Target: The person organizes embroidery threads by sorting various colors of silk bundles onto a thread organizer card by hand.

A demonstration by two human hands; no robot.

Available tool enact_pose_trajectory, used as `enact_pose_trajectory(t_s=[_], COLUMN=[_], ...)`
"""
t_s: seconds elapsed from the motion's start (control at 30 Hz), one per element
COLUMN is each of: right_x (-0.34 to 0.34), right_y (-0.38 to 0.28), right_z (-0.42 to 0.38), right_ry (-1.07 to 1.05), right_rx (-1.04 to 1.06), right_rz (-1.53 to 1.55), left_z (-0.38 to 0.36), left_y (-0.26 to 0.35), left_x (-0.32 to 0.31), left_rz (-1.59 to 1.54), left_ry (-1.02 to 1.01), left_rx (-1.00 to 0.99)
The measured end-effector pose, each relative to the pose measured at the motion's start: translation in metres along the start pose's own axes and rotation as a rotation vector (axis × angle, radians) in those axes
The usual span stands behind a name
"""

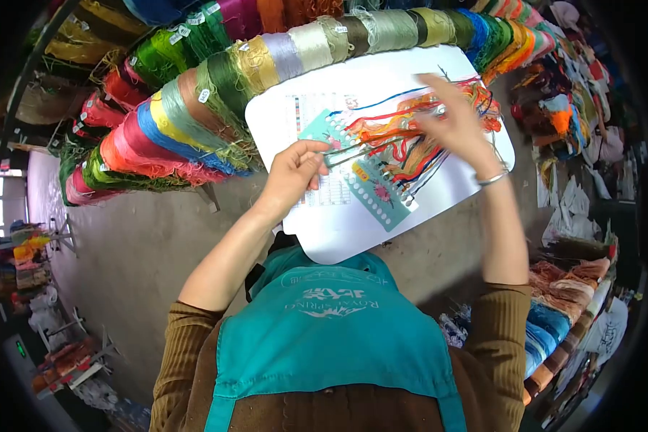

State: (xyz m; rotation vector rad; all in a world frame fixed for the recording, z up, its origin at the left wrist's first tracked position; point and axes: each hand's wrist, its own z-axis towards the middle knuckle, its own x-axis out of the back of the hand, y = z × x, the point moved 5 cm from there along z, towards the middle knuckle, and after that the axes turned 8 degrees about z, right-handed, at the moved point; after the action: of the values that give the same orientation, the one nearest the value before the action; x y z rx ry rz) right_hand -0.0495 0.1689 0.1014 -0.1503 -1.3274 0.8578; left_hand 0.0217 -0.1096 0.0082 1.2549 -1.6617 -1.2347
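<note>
My left hand [295, 171] is closed in a pinch on dark green thread [342, 153] at the left side of a teal punched card [380, 194]. The thread runs right, toward the coloured bundle. Above the multicoloured thread bundle [392, 129], my right hand [457, 122] is blurred, its fingers spread apart; I make out nothing held in it. Red, orange, blue and dark strands hang from the card's holes and trail right. Beneath everything lies a white board [331, 241], with a printed chart sheet [331, 189] partly under the card.
Thread skeins [288, 57] of many colours hang on a rack along the board's far edge. More skeins [561, 309] lie at the lower right. Another rack [72, 360] stands at the lower left. A teal apron [331, 324] covers my front, near the board's edge.
</note>
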Motion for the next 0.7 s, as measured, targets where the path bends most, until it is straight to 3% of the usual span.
enact_pose_trajectory(t_s=[0.03,0.1,0.17,0.2,0.27,0.3,0.5,0.7], right_x=[-0.026,-0.08,-0.113,-0.12,-0.138,-0.139,-0.16,-0.155], right_y=[-0.038,-0.077,-0.1,-0.104,-0.098,-0.1,-0.085,-0.088], right_z=[0.003,0.002,0.003,0.005,0.007,0.008,0.003,0.006], right_ry=[-0.124,-0.243,-0.215,-0.217,-0.319,-0.164,-0.056,-0.102], right_rx=[-0.07,0.074,0.153,0.154,-0.113,0.014,0.08,-0.054], right_rz=[0.164,0.367,0.595,0.593,0.612,0.474,0.393,0.503], left_z=[-0.002,-0.004,-0.009,-0.008,-0.008,-0.009,-0.005,-0.005], left_y=[0.001,0.005,0.014,0.011,0.0,0.0,-0.019,-0.017], left_x=[-0.002,-0.002,0.001,0.003,0.02,0.025,0.029,0.029], left_rz=[0.007,-0.026,-0.116,-0.118,-0.196,-0.172,-0.081,-0.081], left_ry=[0.0,0.014,0.084,0.085,0.245,0.303,0.356,0.389], left_rx=[-0.012,-0.067,-0.079,-0.08,-0.1,-0.08,-0.133,-0.125])
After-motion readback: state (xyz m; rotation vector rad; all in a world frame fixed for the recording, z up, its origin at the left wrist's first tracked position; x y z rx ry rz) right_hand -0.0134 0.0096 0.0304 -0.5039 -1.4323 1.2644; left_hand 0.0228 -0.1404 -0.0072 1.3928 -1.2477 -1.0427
